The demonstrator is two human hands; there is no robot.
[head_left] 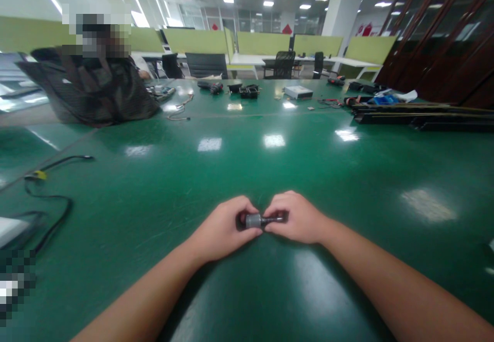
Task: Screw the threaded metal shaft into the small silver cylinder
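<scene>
A small dark cylindrical object with a grey band (253, 221) and a thin black shaft lies level between my hands, low over the green table (247, 167). My left hand (229, 226) has its thumb and fingers closed round the thick, grey-banded end. Around the thin black end, my right hand (297, 217) is pinched with thumb and fingers. The fingertips of the two hands nearly meet at the middle of the object. Parts of both its ends are hidden inside the hands.
A black cable (69, 203) curves along the left side. A large dark bag (104, 92) stands at the far left, a person behind it. Along the far edge lie a power drill (210, 87), a white box (298, 92) and long black bars (420, 117).
</scene>
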